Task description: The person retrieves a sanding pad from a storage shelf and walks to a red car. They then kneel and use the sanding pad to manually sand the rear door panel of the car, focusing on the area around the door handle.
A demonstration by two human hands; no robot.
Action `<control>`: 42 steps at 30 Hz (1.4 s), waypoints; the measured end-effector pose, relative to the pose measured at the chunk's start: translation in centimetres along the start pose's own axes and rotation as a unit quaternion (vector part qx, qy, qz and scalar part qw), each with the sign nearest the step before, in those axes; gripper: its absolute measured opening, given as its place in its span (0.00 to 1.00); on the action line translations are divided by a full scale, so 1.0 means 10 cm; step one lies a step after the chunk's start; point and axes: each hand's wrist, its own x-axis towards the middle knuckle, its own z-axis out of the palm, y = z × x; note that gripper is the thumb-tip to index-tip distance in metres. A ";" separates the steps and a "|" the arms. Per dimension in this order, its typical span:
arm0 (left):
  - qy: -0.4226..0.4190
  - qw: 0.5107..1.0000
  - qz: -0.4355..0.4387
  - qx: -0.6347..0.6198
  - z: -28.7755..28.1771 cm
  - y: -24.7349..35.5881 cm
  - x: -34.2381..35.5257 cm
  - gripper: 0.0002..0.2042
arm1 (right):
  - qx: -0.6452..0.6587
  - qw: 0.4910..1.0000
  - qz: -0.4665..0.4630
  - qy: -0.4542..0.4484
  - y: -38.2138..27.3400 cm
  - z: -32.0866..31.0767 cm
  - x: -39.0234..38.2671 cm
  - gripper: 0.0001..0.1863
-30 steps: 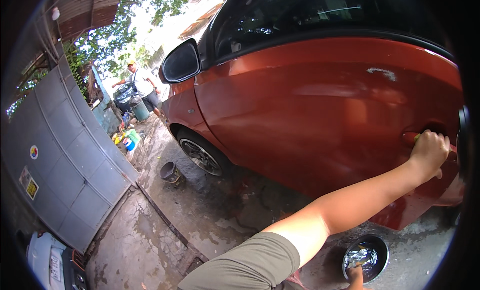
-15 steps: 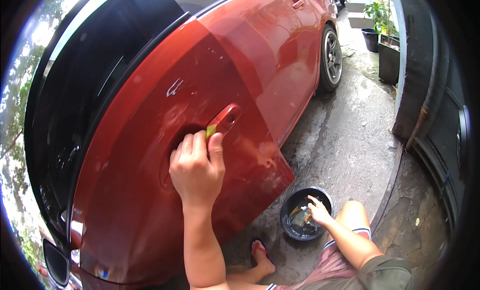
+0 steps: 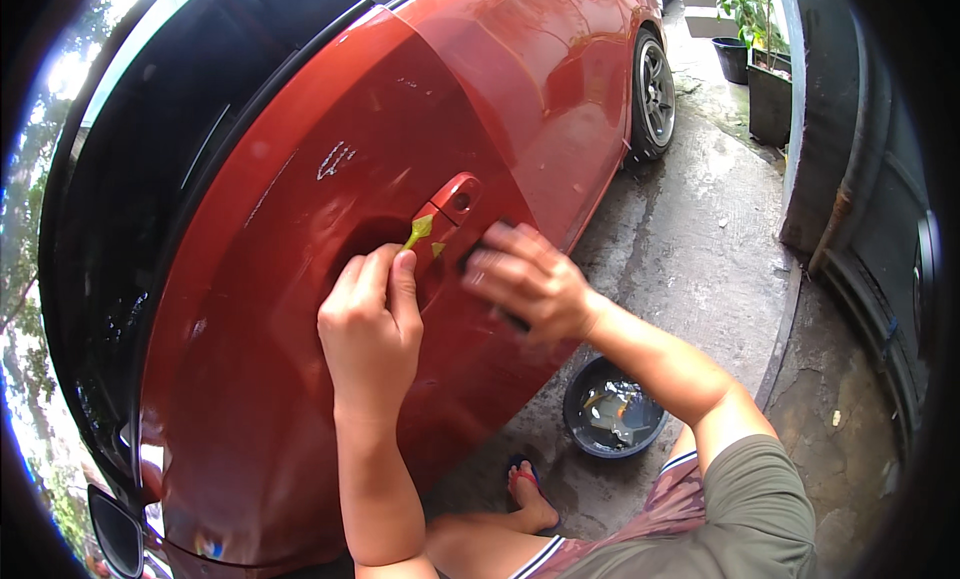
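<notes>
My left hand (image 3: 368, 314) is closed in a pinch on a small yellow-green tool with a flared, flat tip (image 3: 422, 225). The tip lies by the door handle (image 3: 460, 196) of a red car door (image 3: 270, 409), which is swung out beside me. A smaller yellow-green patch beneath it looks like its reflection in the paint. To the right of the handle, my right hand (image 3: 537, 284) hovers close to the door, smeared by motion. Whether it holds anything cannot be made out; dark shapes show under its fingers. Whitish wet marks (image 3: 336, 160) streak the panel above the handle.
A black basin (image 3: 574, 429) with water and some pale and orange pieces stands on wet concrete near my knee. My sandalled foot (image 3: 530, 494) is left of it. Farther off are the car's wheel (image 3: 655, 94), potted plants (image 3: 733, 59) and a dark gate (image 3: 895, 279) at right.
My right hand has risen from the basin to the door beside the handle. The left hand has shifted slightly left, and more of the yellow-green tool shows.
</notes>
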 end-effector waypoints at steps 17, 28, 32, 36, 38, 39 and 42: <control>0.066 0.995 0.048 0.063 0.23 -0.12 -0.11 0.06 | -0.036 0.995 0.077 0.057 0.13 0.01 0.15 0.26; 0.066 0.994 0.038 0.078 0.23 -0.20 -0.07 0.08 | -0.069 0.995 0.054 -0.044 -0.32 0.44 -0.17 0.34; 0.067 0.993 0.044 0.084 0.29 -0.24 -0.01 0.09 | -0.062 0.978 0.196 -0.026 -0.27 0.47 0.09 0.35; 0.067 0.992 0.034 0.097 0.32 -0.27 0.00 0.09 | -0.039 0.984 0.169 -0.044 -0.70 0.89 -0.37 0.38; 0.078 0.991 0.044 0.095 0.29 -0.32 0.01 0.09 | -0.037 0.969 0.242 -0.033 -0.54 0.75 0.06 0.38; 0.075 0.992 0.048 0.090 0.32 -0.34 -0.02 0.10 | -0.066 0.961 0.268 -0.024 -0.43 0.72 0.23 0.39; 0.063 0.994 0.044 0.083 0.38 -0.34 -0.01 0.10 | 0.033 0.950 0.310 -0.004 -0.85 1.01 0.02 0.40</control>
